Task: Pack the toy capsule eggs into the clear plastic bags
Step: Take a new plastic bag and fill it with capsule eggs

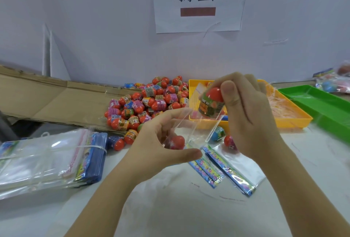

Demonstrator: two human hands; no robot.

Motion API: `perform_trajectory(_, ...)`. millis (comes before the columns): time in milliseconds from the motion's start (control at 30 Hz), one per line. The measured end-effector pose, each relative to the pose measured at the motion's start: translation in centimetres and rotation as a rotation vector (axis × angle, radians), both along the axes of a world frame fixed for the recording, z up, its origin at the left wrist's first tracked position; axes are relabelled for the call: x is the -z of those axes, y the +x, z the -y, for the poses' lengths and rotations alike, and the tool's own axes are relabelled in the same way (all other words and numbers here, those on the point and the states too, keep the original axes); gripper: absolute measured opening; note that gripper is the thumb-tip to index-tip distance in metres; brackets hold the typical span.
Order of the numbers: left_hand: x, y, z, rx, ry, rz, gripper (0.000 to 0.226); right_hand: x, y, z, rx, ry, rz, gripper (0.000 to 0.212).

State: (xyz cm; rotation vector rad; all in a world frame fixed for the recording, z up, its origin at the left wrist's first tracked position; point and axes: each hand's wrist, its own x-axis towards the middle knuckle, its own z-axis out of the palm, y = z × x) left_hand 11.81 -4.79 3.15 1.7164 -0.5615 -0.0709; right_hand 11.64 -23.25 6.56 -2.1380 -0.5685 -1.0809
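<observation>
A pale wall [94, 28] is seen across the upper half of the frame, and a white table [180, 208] across the lower half. Flattened cardboard [47, 100] is laid at middle left against the wall. A banded stack of clear bags [37, 161] is placed at lower left. A green tray [322, 107] is set at the right edge, with a yellow tray [289, 119] just beside it towards the centre. A paper sign [166, 24] with printed characters is fixed to the wall at upper centre. A pile of capsule eggs [147, 104], mostly red-capped with coloured labels, is heaped at the centre between the cardboard and the yellow tray.

The left hand [157, 142] is raised at the centre with fingers and thumb curled round the lower part of a clear bag [200, 128], whose mouth is turned up and to the right. The right hand [250, 115] is held just right of centre, and a green-labelled egg [212, 102] is pinched between its thumb and fingers at the mouth of that bag, partly behind the film. A red egg [176, 142] is already held inside the bag, within the left hand's grasp. Flat bags with colourful headers [236, 170] are lying on the table below the hands, and a blue egg [217, 135] is lying near them
</observation>
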Motion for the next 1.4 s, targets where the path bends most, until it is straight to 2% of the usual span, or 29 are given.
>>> perform_trajectory(133,0.3,0.2,-0.1,-0.008,0.045,0.029,0.065,0.0,0.1,0.1,-0.083,0.038,-0.120,0.033)
perform_trajectory(300,0.2,0.4,0.0,-0.002,0.044,0.046,0.062,-0.6,0.1,0.2,-0.289,0.266,-0.159,0.025)
perform_trajectory(367,0.2,0.4,-0.1,0.009,0.043,0.050,0.062,-0.6,0.1,0.3,-0.234,0.266,-0.133,0.026)
perform_trajectory(500,0.3,0.4,-0.2,0.005,0.040,0.062,0.062,-0.4,0.1,0.2,-0.008,0.087,-0.024,0.025)
perform_trajectory(633,0.5,0.5,-0.3,-0.033,0.060,0.068,0.062,-0.2,0.0,0.3,-0.049,0.095,-0.079,0.028)
perform_trajectory(767,0.7,0.6,-0.2,-0.074,0.090,0.061,0.067,-0.2,-0.3,0.2,0.003,0.052,-0.023,0.034)
perform_trajectory(833,0.6,0.6,-0.1,-0.087,0.092,0.051,0.067,-0.2,-0.3,0.2,-0.057,0.072,-0.046,0.030)
perform_trajectory(933,0.6,0.7,-0.3,-0.075,0.054,0.022,0.075,-0.5,-0.1,0.3,-0.235,0.189,-0.195,0.028)
perform_trajectory(1033,0.5,0.8,-0.5,-0.054,0.011,-0.013,0.086,-1.1,-0.3,0.5,-0.412,0.311,-0.201,0.027)
perform_trajectory(1133,0.4,0.8,-0.6,-0.022,-0.020,-0.036,0.086,-1.7,-0.5,0.9,-0.543,0.445,-0.234,0.026)
perform_trajectory(1233,0.4,0.7,-0.5,-0.001,-0.001,-0.018,0.076,-1.5,-0.3,0.9,-0.435,0.456,-0.154,0.025)
perform_trajectory(1400,0.2,0.4,-0.3,-0.018,0.053,0.022,0.075,-1.0,0.3,0.9,-0.178,0.279,0.029,0.020)
